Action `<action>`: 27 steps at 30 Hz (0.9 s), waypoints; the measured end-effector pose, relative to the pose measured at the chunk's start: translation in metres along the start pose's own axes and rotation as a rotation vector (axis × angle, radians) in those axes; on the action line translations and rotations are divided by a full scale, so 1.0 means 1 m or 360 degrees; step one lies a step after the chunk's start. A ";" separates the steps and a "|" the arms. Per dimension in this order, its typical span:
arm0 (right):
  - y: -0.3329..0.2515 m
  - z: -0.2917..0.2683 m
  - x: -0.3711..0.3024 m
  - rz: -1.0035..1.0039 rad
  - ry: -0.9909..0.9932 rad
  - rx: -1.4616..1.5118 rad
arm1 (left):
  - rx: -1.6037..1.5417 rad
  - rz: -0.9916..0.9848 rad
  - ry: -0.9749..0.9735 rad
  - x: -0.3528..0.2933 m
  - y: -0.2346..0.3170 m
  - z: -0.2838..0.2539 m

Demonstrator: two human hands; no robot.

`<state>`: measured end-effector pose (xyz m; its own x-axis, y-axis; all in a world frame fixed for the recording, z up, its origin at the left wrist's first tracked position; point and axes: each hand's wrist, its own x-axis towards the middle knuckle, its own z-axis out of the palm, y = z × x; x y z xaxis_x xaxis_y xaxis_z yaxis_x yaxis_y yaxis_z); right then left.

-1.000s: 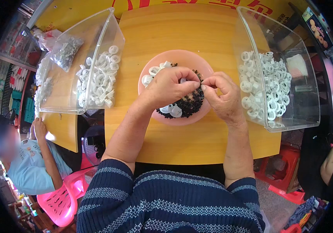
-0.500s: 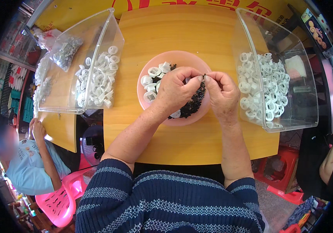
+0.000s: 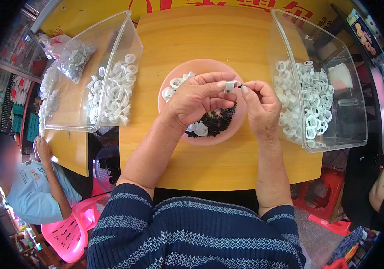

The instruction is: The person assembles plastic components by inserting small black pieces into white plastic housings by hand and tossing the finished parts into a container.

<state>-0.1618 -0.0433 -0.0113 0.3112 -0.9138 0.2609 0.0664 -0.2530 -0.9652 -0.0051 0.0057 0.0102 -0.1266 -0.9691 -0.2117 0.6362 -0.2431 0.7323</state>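
Observation:
Over a pink bowl [image 3: 174,75], my left hand [image 3: 196,96] pinches a white plastic part [image 3: 230,86] between thumb and fingers. My right hand [image 3: 262,107] is closed beside it, thumb and forefinger gripping a small black piece [image 3: 240,85] close to the white part's right side; whether the two touch I cannot tell. Many tiny black pieces [image 3: 219,120] lie in the lower right of the bowl. White round parts [image 3: 176,82] sit at its upper left, and a few more [image 3: 199,129] at its lower edge. My left hand hides the bowl's middle.
A clear plastic bin [image 3: 142,45] with white parts stands on the left, another clear bin [image 3: 286,42] with similar parts on the right. A bag of small pieces [image 3: 76,61] lies at the far left. A person [image 3: 39,188] sits left, near a pink chair [image 3: 71,233]; red stools [image 3: 322,193] stand right.
My left hand has opened out from a tight pinch and now shows a white part in its fingers. My right hand has shifted slightly right, holding a black piece.

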 end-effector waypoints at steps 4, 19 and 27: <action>0.000 0.002 0.000 -0.0011 0.0074 0.0027 | 0.0416 0.0193 0.0143 0.001 -0.004 0.002; -0.007 0.004 0.001 -0.0491 -0.0001 -0.0373 | 0.0420 0.0294 0.0053 0.002 -0.002 -0.002; -0.004 0.005 0.001 -0.0700 -0.0010 -0.0530 | 0.0458 0.0262 0.0036 0.000 -0.002 -0.001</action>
<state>-0.1568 -0.0414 -0.0074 0.3276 -0.6974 0.6374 -0.1114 -0.6985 -0.7069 -0.0056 0.0059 0.0077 -0.0206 -0.9960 -0.0872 0.4050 -0.0881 0.9101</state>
